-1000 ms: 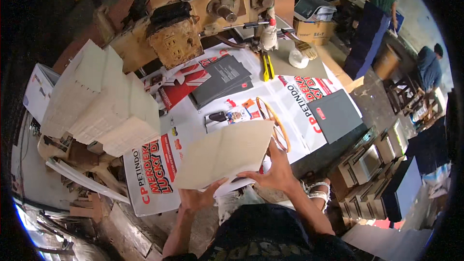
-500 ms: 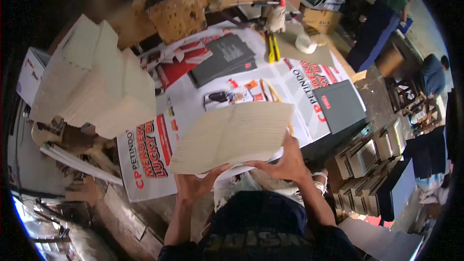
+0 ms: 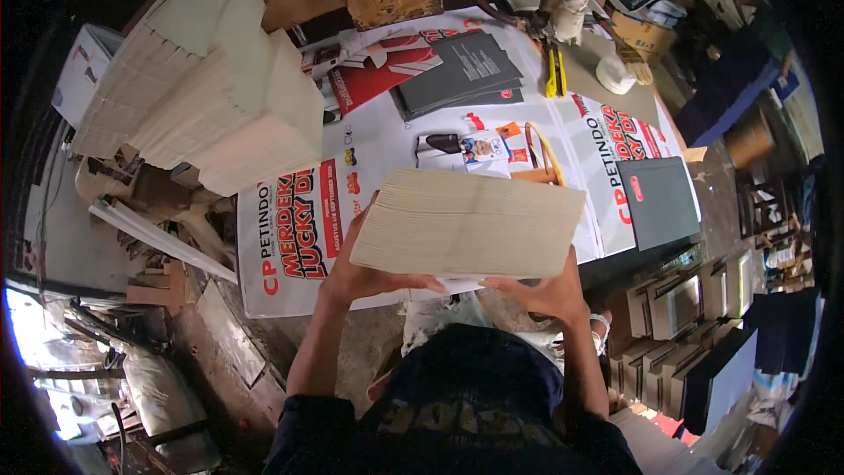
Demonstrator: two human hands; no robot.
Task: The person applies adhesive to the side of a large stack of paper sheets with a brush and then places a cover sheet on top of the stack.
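Note:
Between both hands I hold a thick stack of cream paper (image 3: pixel 470 222), its layered edges turned up toward me over the near side of the table. My left hand (image 3: pixel 374 277) grips its left end, thumb along the near lower edge and fingers partly hidden behind. At the right end my right hand (image 3: pixel 547 293) grips it the same way, the two thumbs pointing toward each other. Left of the held stack rises a tall pile of similar cream paper blocks (image 3: pixel 220 97). Dark grey covers (image 3: pixel 462 75) lie flat beyond it, and another grey cover (image 3: pixel 661 202) rests at the right.
A printed white banner sheet (image 3: pixel 396 145) covers the table. On it lies a yellow cutter knife (image 3: pixel 555 70), near a white round tub (image 3: pixel 614 76). Stacked bound books (image 3: pixel 677 299) stand at the lower right. A person in dark clothes (image 3: pixel 738 79) is at the far right.
The stack's edges, fanned and slanted before, are now squarer and more level. My left hand has closed further round its end. The whole view has shifted, so the table sits further right.

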